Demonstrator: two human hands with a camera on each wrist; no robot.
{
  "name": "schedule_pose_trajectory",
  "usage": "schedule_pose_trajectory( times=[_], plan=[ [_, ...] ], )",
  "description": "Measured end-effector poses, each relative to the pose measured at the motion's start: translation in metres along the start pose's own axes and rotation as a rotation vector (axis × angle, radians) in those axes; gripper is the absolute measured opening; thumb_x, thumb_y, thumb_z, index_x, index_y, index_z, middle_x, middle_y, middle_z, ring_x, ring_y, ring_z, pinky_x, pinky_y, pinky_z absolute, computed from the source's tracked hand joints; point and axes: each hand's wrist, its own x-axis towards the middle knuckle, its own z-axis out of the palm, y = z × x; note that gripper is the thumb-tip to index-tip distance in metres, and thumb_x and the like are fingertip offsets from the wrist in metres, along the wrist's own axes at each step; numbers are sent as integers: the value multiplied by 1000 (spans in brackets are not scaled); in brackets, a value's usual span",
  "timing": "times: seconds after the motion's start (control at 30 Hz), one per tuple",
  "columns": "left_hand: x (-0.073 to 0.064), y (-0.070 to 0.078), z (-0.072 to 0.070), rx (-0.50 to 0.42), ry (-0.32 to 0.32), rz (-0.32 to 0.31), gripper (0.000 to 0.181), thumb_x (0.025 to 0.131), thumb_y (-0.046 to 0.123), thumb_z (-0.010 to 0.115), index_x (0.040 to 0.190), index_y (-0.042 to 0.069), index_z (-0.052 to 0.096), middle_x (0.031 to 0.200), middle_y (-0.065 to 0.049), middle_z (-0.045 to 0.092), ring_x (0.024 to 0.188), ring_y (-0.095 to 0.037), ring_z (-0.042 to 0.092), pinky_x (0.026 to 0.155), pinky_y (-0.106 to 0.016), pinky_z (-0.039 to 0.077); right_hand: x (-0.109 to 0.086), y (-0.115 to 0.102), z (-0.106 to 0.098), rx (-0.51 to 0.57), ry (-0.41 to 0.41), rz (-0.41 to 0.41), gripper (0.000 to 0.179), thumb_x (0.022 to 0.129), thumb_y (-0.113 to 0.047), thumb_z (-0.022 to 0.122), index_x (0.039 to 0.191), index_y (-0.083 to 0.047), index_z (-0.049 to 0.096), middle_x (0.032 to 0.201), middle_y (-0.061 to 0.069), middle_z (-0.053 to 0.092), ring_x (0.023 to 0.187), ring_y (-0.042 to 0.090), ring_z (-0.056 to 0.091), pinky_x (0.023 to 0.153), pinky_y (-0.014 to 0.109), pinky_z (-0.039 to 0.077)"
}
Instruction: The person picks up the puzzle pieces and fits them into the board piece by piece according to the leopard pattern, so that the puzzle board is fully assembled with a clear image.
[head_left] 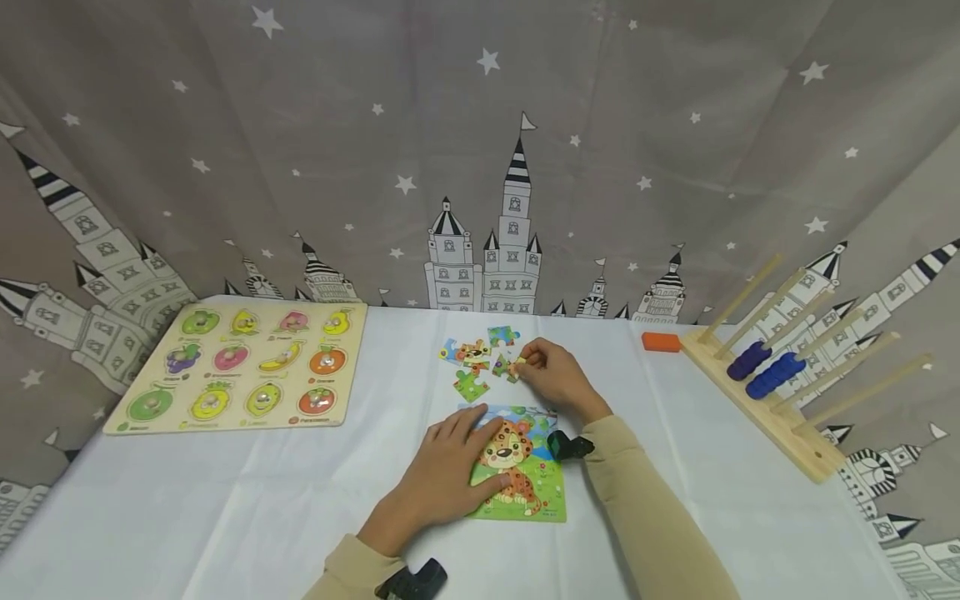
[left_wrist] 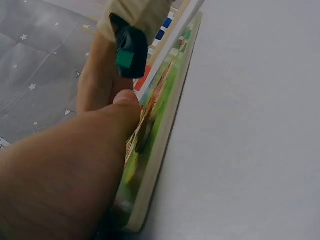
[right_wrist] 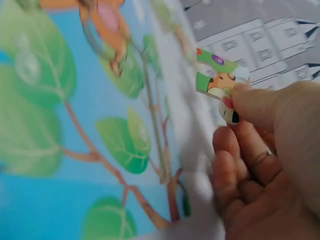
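A jigsaw board point(head_left: 551, 479) with a spotted leopard cub on grass lies on the table. Flat across its left side rests my left hand point(head_left: 438, 475), fingers spread and thumb stretched over the picture. Beyond the board, my right hand point(head_left: 558, 379) pinches a jigsaw piece point(right_wrist: 222, 80) between thumb and fingers; green, orange and a purple flower show on it. Just left of that hand lie several loose jigsaw pieces, among them a green one point(head_left: 469, 386) and a blue-green one point(head_left: 503, 335). The left wrist view shows the board's pale edge point(left_wrist: 162, 145) beside the thumb.
A wooden fruit puzzle point(head_left: 225, 392) lies at the far left. To the right stands a wooden rack point(head_left: 772, 408) with upright pegs, some holding purple and blue pieces. An orange block point(head_left: 662, 342) sits beside it. A grey castle-print curtain point(head_left: 450, 125) hangs behind.
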Motion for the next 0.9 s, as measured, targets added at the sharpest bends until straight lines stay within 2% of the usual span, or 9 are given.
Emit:
schedule_pose_trajectory(
  times=[0.07,0.17,0.3,0.37,0.53,0.7,0.9],
  plan=[
    [1,0,-1,-34,-3,-10,80,93,64,59,157,20,41,163,-11,36,149,-35,36,116,-59,35,-7,1,-2,51,27,3,19,97,-27,69,108,-11,65,101,6,69,88,16,62,79,29,50],
    [2,-4,-1,-146,-2,-33,84,92,62,64,158,19,37,164,-10,35,151,-34,34,118,-59,34,-26,1,-4,107,23,-5,15,97,-23,70,105,-11,67,97,5,71,83,13,63,75,28,50],
    [-2,-16,-5,-325,39,-90,88,87,50,77,159,19,36,162,-7,37,152,-31,33,122,-56,33,-55,-5,-1,135,-95,-60,10,96,-18,71,101,-10,68,89,2,72,76,11,64,71,27,50],
    [-6,-24,-8,-357,60,-109,87,85,43,81,157,19,38,161,-6,40,151,-30,35,123,-54,33,-66,-12,4,133,-166,-98,9,95,-18,72,99,-11,69,86,0,71,73,10,63,69,26,51],
    [-13,-34,-15,-325,54,-89,75,84,40,83,148,19,50,157,-5,46,149,-30,39,121,-53,36,-80,-32,21,41,-290,-165,7,94,-19,74,95,-15,69,82,-5,68,72,8,61,66,23,51],
    [-11,-34,-17,-277,53,-48,55,84,39,83,132,21,62,152,-3,51,147,-31,42,119,-55,38,-86,-42,27,-59,-295,-166,8,92,-17,75,93,-14,67,80,-5,64,72,8,58,65,23,49],
    [-11,-34,-15,-246,68,-22,43,85,37,82,122,23,66,151,-3,53,146,-31,43,117,-57,40,-89,-48,30,-132,-281,-196,7,93,-13,74,92,-11,67,77,-4,64,67,7,56,62,23,49]
  ],
)
